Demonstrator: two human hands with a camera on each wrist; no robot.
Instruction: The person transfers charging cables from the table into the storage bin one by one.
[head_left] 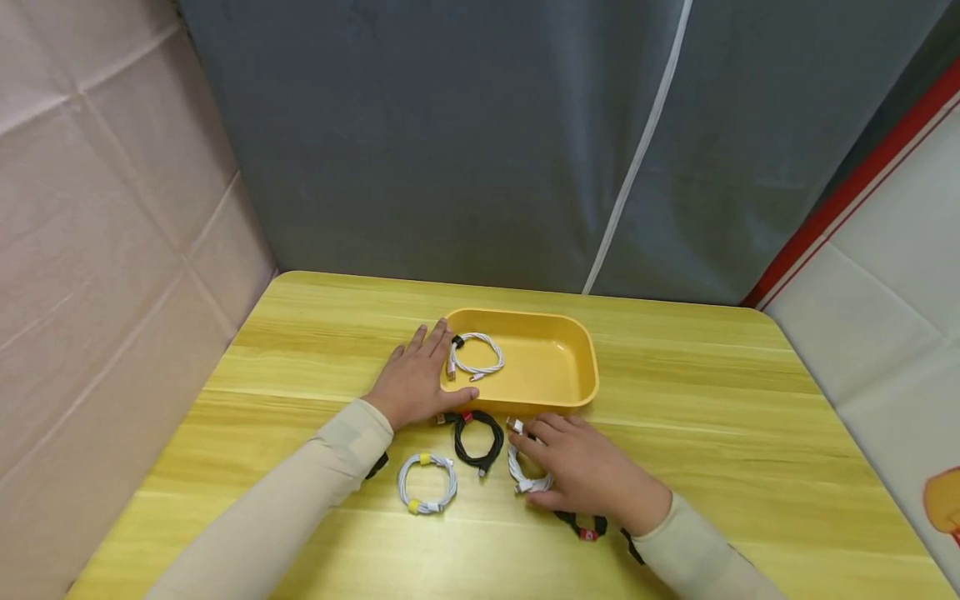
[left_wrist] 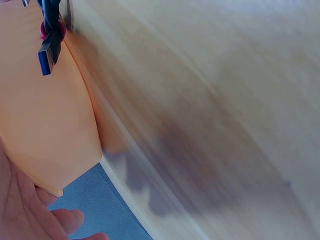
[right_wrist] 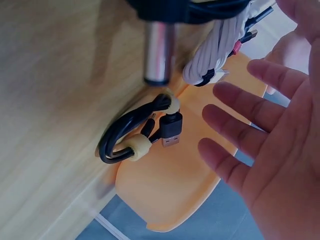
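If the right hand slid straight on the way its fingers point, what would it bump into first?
Most likely the white cable coil right under the right hand fingertips; past it, probably the black cable coil or the yellow tray, though depth is unclear.

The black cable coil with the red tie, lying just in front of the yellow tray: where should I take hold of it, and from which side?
Pinch the black cable coil at its red tie, where the loops are bundled. It lies flat on the table, so come from above. The left hand is nearest, resting against the tray; the right hand is on the white coil.
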